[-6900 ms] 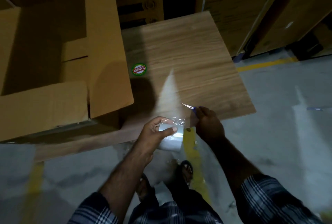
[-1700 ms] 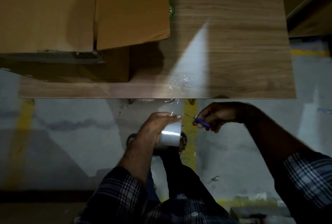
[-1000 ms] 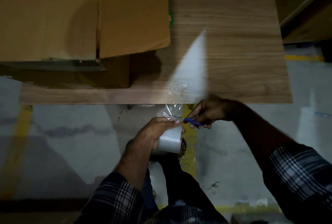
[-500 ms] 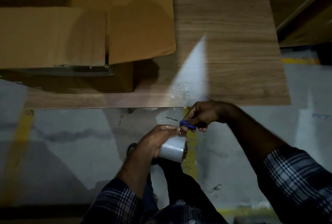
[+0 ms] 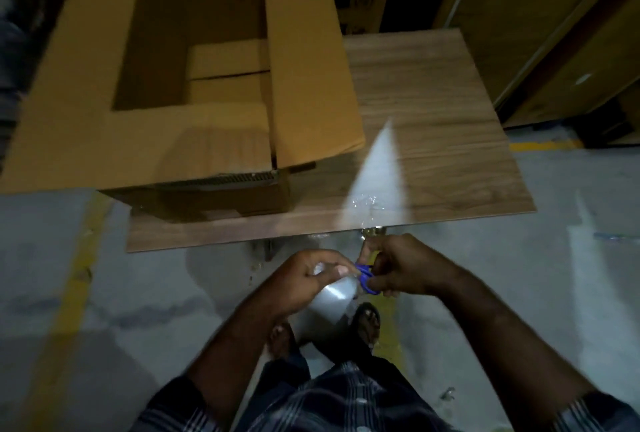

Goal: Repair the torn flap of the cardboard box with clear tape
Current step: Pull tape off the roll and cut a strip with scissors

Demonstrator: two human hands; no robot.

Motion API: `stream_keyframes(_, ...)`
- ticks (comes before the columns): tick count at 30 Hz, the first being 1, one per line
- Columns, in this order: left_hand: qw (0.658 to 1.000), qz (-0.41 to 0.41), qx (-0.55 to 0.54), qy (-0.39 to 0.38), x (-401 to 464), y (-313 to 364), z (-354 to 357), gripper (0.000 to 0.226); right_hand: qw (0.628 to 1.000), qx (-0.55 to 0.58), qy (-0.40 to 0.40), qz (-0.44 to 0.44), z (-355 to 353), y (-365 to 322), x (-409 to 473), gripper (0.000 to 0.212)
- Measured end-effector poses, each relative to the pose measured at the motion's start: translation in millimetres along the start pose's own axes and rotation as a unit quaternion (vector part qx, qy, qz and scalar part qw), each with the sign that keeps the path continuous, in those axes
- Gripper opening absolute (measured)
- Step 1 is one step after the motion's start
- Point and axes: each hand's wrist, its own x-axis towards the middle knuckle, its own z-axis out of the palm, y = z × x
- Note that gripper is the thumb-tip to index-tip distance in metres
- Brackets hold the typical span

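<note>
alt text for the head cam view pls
A person's left hand grips a clear tape roll while the right hand holds blue scissors against it, below a wooden table bearing an open cardboard box.

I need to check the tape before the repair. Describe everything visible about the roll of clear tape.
The roll of clear tape looks like a pale, glossy, translucent cylinder with a bright glare streak. It is held in the air below the table edge, over the floor. The left hand grips it from above, and blue-handled scissors in the right hand meet its upper right edge. Its loose end cannot be made out.
</note>
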Motion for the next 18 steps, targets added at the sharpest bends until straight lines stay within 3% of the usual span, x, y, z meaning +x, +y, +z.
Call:
stream_keyframes(10, 0.967, 0.19, 0.162, -0.05, -37, 80, -48, 0.02, 0.969, -0.068, 0.208, -0.117, 24, -79, -44, 0.025)
stream_keyframes(18, 0.964, 0.221, 0.151, -0.004, -54, 81, -38, 0.019, 0.942, -0.127, 0.292, -0.104, 45, -89, -65, 0.025)
